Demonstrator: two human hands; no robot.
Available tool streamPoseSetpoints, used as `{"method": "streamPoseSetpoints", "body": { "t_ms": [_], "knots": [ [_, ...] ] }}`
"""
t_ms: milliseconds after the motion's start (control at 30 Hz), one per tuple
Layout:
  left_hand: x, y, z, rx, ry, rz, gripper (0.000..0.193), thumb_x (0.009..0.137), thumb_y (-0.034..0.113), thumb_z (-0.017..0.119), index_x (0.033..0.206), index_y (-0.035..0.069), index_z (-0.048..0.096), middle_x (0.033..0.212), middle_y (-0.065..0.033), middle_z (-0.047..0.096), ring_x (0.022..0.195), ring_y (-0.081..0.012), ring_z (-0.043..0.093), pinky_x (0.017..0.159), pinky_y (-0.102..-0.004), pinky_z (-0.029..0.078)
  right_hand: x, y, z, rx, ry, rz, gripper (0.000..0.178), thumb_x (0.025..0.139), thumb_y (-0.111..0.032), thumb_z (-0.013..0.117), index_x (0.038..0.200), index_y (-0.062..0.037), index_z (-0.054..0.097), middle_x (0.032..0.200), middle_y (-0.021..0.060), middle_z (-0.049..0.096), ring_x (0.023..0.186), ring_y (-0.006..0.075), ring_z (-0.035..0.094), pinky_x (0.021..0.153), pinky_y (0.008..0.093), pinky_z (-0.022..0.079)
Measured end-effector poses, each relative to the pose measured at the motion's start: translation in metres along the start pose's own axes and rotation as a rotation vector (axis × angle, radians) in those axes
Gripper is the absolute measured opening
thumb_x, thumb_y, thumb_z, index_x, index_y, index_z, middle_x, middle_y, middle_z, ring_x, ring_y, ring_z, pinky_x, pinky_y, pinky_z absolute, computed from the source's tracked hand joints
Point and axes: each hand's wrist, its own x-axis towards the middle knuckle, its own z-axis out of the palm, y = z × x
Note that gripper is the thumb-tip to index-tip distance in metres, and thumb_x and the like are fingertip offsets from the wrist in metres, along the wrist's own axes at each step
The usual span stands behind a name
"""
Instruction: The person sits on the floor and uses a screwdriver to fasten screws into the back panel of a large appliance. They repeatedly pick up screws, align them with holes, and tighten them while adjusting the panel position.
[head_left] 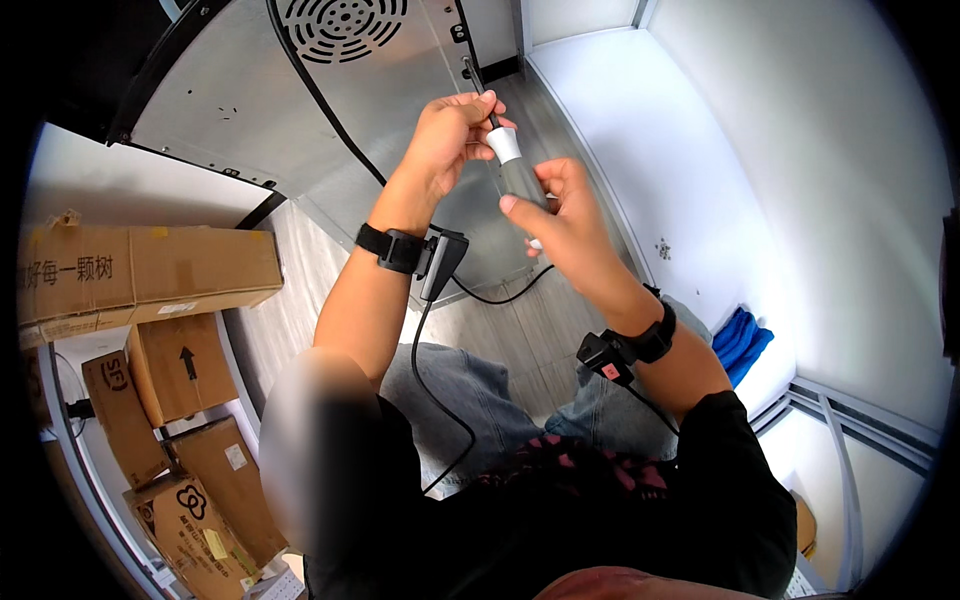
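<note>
A screwdriver (519, 180) with a grey and white handle and a dark shaft is in both my hands. My right hand (578, 225) is closed round the handle, thumb on its near side. At the shaft, just beyond the white collar, my left hand (446, 135) pinches with thumb and fingers. The shaft points away from me, its tip at the edge of a silver sheet-metal panel (230, 100). Whether the tip sits in a screw there is too small to tell. The panel has a round slotted vent (345, 25) and several small holes.
A black cable (325, 108) hangs across the panel. On the white surface (640, 130) at right are several small metal pieces (663, 248) and a blue cloth (741, 345). Cardboard boxes (205, 265) are stacked at left. Corded devices are strapped to both wrists.
</note>
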Motion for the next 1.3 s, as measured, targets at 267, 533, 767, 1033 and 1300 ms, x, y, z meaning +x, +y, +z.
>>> {"method": "streamPoseSetpoints", "body": {
  "t_ms": [267,533,767,1033,1300],
  "knots": [
    [-0.008,0.002,0.003,-0.103,-0.002,-0.006,0.021,0.096,0.021,0.047,0.095,0.004,0.059,0.09,-0.0094,0.067,0.068,-0.0111,0.06,0.055,-0.0219,0.046,0.002,-0.021,-0.007,0.513,-0.22,0.438,0.033,0.088,-0.025,0.059,0.105,0.0021,0.047,0.085,0.0112,0.058,0.054,0.0136,0.055,0.044,0.0276,0.046],
    [-0.007,0.004,0.005,-0.174,-0.04,-0.014,0.018,0.096,0.019,0.049,0.095,0.004,0.059,0.081,-0.007,0.066,0.056,-0.0078,0.051,0.048,-0.02,0.039,-0.001,-0.014,-0.002,0.473,-0.189,0.313,0.044,0.092,-0.038,0.049,0.107,0.0039,0.047,0.082,0.0097,0.057,0.048,0.0111,0.051,0.041,0.0261,0.043],
    [0.008,-0.006,-0.007,-0.141,-0.052,-0.006,0.021,0.096,0.02,0.05,0.096,0.001,0.06,0.079,-0.0076,0.066,0.05,-0.0047,0.044,0.045,-0.0182,0.037,-0.002,-0.014,0.007,0.243,-0.056,0.322,0.037,0.091,-0.032,0.054,0.102,0.0032,0.051,0.077,0.008,0.056,0.047,0.0115,0.051,0.039,0.0254,0.042],
    [-0.001,0.0,-0.005,-0.199,-0.078,0.033,0.022,0.096,0.016,0.049,0.106,-0.001,0.058,0.093,-0.0077,0.067,0.061,-0.0047,0.048,0.049,-0.0187,0.038,0.007,-0.004,-0.012,0.553,-0.232,0.426,0.043,0.084,-0.027,0.062,0.111,0.0011,0.042,0.087,0.0076,0.053,0.055,0.0128,0.053,0.048,0.0285,0.046],
    [0.009,-0.009,-0.005,-0.122,0.044,0.043,0.014,0.093,0.013,0.054,0.098,0.002,0.061,0.086,-0.0071,0.068,0.057,-0.0042,0.047,0.051,-0.0184,0.038,0.005,0.002,0.001,0.188,-0.044,0.312,0.03,0.088,-0.026,0.056,0.102,-0.0009,0.049,0.081,0.0059,0.056,0.066,0.013,0.055,0.056,0.0275,0.045]
  ]
}}
